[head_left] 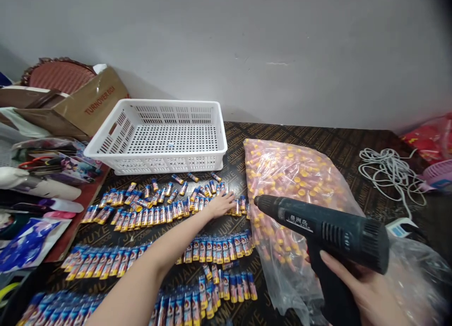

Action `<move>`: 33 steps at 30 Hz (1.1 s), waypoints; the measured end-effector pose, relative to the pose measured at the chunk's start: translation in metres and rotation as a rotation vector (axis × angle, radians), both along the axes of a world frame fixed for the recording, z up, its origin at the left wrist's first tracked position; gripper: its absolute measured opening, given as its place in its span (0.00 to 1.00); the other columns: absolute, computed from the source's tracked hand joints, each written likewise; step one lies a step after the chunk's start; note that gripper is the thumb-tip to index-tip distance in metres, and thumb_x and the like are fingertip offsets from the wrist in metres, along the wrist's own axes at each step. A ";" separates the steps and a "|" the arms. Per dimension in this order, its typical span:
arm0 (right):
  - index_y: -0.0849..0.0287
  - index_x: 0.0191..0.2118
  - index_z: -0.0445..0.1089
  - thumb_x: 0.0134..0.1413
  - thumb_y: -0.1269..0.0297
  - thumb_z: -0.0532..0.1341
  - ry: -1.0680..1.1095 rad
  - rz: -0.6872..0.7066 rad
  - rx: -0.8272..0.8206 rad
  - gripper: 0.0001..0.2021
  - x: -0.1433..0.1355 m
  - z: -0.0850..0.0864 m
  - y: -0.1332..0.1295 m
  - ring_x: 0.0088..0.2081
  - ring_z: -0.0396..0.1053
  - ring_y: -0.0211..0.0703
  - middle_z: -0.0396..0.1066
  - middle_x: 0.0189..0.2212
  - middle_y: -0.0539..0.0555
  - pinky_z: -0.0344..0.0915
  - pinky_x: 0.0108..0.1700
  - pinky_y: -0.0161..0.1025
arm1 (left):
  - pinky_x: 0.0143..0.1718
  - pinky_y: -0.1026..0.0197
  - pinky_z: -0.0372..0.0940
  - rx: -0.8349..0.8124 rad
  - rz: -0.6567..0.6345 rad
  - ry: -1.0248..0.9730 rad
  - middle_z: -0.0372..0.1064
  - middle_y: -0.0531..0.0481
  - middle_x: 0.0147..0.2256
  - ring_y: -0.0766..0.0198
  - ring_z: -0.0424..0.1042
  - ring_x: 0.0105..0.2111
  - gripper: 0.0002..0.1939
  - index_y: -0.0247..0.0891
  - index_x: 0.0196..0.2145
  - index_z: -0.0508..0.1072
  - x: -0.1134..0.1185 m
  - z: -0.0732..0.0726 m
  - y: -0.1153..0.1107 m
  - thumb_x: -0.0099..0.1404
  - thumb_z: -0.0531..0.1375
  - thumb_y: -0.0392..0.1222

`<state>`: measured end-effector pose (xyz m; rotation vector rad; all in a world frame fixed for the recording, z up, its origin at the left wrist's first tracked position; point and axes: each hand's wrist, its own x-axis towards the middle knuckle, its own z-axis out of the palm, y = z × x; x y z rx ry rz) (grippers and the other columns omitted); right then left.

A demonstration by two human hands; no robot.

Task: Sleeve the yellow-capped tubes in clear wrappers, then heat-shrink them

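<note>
My right hand [367, 288] grips the handle of a black heat gun [325, 227], its nozzle pointing left over the clear plastic bag. My left hand [221, 204] reaches out flat, fingers stretched, over the far row of small labelled tubes [158, 215]; it touches some of them. These tubes have blue tops and yellow bottoms. More tubes lie side by side in a middle row [219, 249] and a near row [180, 307], partly hidden by my left forearm. Several loose ones [183, 188] lie scattered behind the far row.
A white plastic basket [173, 163] stands against the wall. The clear bag [293, 175] holds many pink tubes with yellow ends. A coiled white cable [384, 170] lies at the right. Left are a cardboard box [95, 100], a white bottle [38, 184] and packets.
</note>
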<state>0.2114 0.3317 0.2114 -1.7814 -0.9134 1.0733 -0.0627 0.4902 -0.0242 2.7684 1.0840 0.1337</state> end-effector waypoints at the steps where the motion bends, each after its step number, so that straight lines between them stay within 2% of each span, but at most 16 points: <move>1: 0.58 0.41 0.75 0.34 0.57 0.71 0.016 -0.015 -0.020 0.22 -0.002 -0.005 0.001 0.40 0.74 0.58 0.78 0.32 0.57 0.75 0.37 0.44 | 0.61 0.48 0.40 0.008 0.072 -0.001 0.59 0.47 0.57 0.58 0.51 0.61 0.18 0.44 0.50 0.67 -0.009 0.002 0.005 0.63 0.51 0.34; 3: 0.58 0.43 0.74 0.33 0.57 0.71 0.055 -0.025 -0.064 0.25 -0.007 -0.018 0.004 0.42 0.73 0.58 0.77 0.37 0.57 0.73 0.41 0.44 | 0.61 0.43 0.39 0.028 0.232 0.007 0.58 0.42 0.57 0.55 0.50 0.61 0.18 0.41 0.49 0.68 -0.030 0.008 0.014 0.63 0.49 0.32; 6: 0.59 0.44 0.73 0.36 0.56 0.70 0.093 0.063 -0.096 0.25 -0.013 -0.037 0.008 0.46 0.71 0.57 0.76 0.40 0.57 0.69 0.48 0.46 | 0.59 0.37 0.39 0.059 0.446 0.012 0.55 0.37 0.58 0.49 0.49 0.61 0.19 0.37 0.49 0.67 -0.061 0.018 0.022 0.62 0.48 0.30; 9: 0.60 0.45 0.74 0.39 0.56 0.69 0.095 0.169 -0.086 0.24 -0.017 -0.052 0.013 0.48 0.70 0.56 0.76 0.41 0.58 0.65 0.52 0.48 | 0.58 0.38 0.42 0.087 0.597 -0.010 0.54 0.34 0.59 0.48 0.49 0.61 0.18 0.35 0.50 0.66 -0.085 0.027 0.019 0.64 0.47 0.33; 12: 0.60 0.44 0.74 0.40 0.55 0.68 0.092 0.240 -0.073 0.23 -0.022 -0.060 0.016 0.48 0.70 0.56 0.75 0.43 0.58 0.64 0.53 0.49 | 0.58 0.41 0.44 0.092 0.695 -0.041 0.56 0.36 0.58 0.49 0.51 0.60 0.17 0.36 0.50 0.66 -0.104 0.034 0.008 0.66 0.46 0.36; 18: 0.60 0.46 0.73 0.42 0.54 0.67 0.131 0.331 -0.093 0.24 -0.047 -0.055 0.022 0.48 0.70 0.55 0.74 0.44 0.59 0.65 0.52 0.50 | 0.56 0.44 0.50 0.057 0.837 -0.095 0.62 0.38 0.53 0.51 0.58 0.55 0.16 0.37 0.47 0.69 -0.146 0.040 -0.028 0.66 0.47 0.39; 27: 0.59 0.47 0.72 0.43 0.56 0.67 0.165 0.468 0.026 0.23 -0.095 -0.057 0.034 0.49 0.69 0.53 0.73 0.46 0.58 0.62 0.54 0.50 | 0.54 0.47 0.54 0.027 0.995 -0.166 0.64 0.39 0.51 0.51 0.62 0.51 0.17 0.35 0.46 0.70 -0.206 0.043 -0.078 0.65 0.47 0.39; 30: 0.59 0.48 0.71 0.44 0.56 0.67 0.209 0.508 0.046 0.23 -0.114 -0.059 0.040 0.49 0.69 0.54 0.73 0.46 0.58 0.62 0.55 0.51 | 0.53 0.49 0.56 0.014 1.014 -0.194 0.66 0.39 0.49 0.52 0.63 0.51 0.17 0.33 0.45 0.70 -0.216 0.045 -0.083 0.65 0.47 0.38; 33: 0.59 0.49 0.70 0.46 0.57 0.66 0.257 0.558 0.059 0.23 -0.127 -0.059 0.045 0.50 0.69 0.53 0.72 0.47 0.58 0.60 0.56 0.51 | 0.51 0.51 0.59 -0.007 1.002 -0.217 0.67 0.38 0.47 0.53 0.65 0.49 0.17 0.32 0.45 0.70 -0.211 0.043 -0.079 0.64 0.47 0.36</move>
